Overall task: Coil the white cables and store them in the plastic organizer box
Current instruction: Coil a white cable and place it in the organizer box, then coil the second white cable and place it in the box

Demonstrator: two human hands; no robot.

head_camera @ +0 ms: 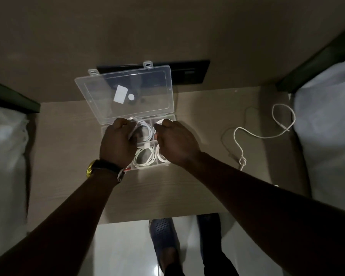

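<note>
Here: clear plastic organizer box (168, 120), lid up, round white cable coils (144, 157) in its compartments. Left hand (118, 144) pinches a coil; right hand's (177, 142) grip cannot be told. One loose knotted cable (247, 132) on the woodgrain table (68, 156).

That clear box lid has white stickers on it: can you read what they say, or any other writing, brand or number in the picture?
No text can be read.
White rectangular sticker on the organizer box lid: blank or too blurred.
Round white sticker: nothing legible.
Wristwatch: face too small and blurred.
Black panel on the wall: marks too dark to read.
</note>
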